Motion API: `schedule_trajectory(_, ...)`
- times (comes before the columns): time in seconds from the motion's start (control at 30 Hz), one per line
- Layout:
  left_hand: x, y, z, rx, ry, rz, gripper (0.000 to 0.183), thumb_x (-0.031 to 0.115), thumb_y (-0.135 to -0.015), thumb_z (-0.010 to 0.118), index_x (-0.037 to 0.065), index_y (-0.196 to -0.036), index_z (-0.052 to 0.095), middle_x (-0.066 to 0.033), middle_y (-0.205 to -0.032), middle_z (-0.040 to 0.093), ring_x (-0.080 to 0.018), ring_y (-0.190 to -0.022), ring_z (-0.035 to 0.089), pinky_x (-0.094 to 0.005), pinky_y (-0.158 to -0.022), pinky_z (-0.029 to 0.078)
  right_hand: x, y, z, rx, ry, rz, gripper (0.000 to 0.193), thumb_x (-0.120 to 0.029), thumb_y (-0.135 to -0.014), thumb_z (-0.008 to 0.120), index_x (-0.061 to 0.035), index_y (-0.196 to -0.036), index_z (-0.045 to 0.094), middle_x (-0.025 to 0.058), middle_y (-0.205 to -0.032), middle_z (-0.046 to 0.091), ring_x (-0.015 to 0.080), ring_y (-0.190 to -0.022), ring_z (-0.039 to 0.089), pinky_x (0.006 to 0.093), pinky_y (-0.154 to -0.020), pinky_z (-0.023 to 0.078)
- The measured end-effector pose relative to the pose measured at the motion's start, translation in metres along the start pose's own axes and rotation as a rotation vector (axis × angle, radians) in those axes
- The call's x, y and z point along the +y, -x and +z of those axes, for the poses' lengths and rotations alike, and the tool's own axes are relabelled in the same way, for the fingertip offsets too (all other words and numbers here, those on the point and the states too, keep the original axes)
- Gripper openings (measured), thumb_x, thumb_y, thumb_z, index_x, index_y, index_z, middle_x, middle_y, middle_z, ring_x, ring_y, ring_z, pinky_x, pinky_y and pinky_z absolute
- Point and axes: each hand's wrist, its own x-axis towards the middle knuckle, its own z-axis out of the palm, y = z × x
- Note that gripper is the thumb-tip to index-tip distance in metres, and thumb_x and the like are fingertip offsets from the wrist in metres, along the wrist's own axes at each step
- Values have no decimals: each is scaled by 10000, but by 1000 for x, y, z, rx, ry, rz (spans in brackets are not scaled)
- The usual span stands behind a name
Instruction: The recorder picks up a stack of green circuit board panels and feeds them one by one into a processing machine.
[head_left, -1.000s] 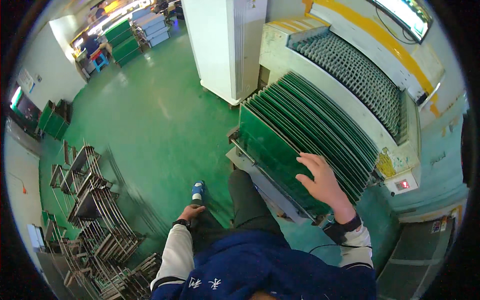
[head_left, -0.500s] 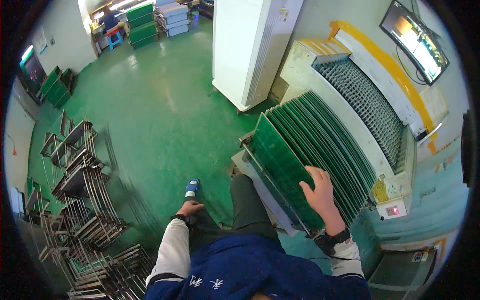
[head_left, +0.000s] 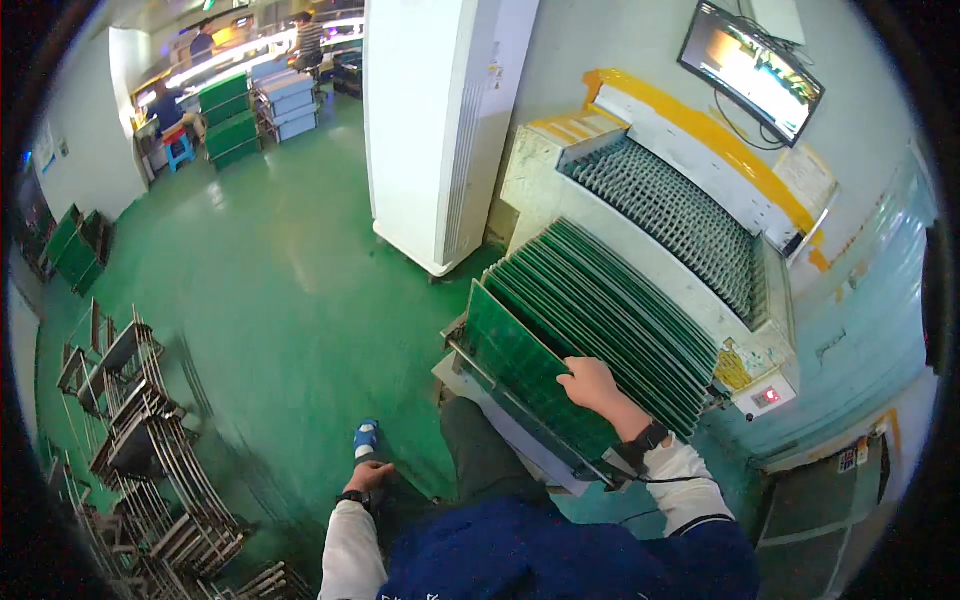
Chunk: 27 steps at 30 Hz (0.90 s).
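Note:
A row of thin green panels, apparently circuit boards, stands on edge in a rack in front of me on the right. My right hand is closed over the top edge of the nearest green board, fingers behind it and partly hidden. A dark gap shows between this board and those behind. Down by my left thigh, my left hand is loosely curled, with nothing visible in it. A metal bar crosses the rack's near side.
Behind the rack stands a pale machine with a slotted grey bed; a screen hangs above. A tall white cabinet stands beyond. Metal racks crowd the left. Green crates and people sit at the back.
My right hand has gone from spread fingers over the boards to a grip on the nearest board's top edge. My view has shifted, and my left hand stays by my thigh.

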Motion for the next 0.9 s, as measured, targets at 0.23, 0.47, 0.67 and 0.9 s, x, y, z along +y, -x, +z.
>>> schedule_trajectory(0.23,-17,-7,0,-24,161,54,456,427,-765,700,13,-955,682,-50,-845,664,-129,-755,604,-274,-713,484,-1,-9,-40,73,27,-56,275,-294,-733,645,-27,-791,617,211,-764,609,396,-767,590,481,-674,458)
schedule_trajectory(0.47,-47,-37,5,24,1,93,534,513,-752,671,31,-984,679,-87,-911,674,-192,-848,620,-316,-772,472,7,-3,-186,74,-77,30,265,-195,-691,646,33,-824,617,180,-650,566,233,-595,549,377,-567,419)
schedule_trajectory(0.67,-60,-41,3,6,6,110,532,538,-753,656,43,-942,698,-85,-902,681,-209,-857,622,-322,-778,468,50,19,-273,360,-826,-3,304,-89,-775,587,10,-1063,590,44,-945,606,152,-822,564,294,-706,452)
schedule_trajectory(0.9,-40,-28,0,-6,35,34,493,527,-760,657,60,-909,710,-58,-830,676,-159,-781,613,-280,-700,472,200,12,-265,772,-1313,85,368,-238,-874,582,-12,-1160,535,63,-1087,600,204,-990,573,324,-787,477)
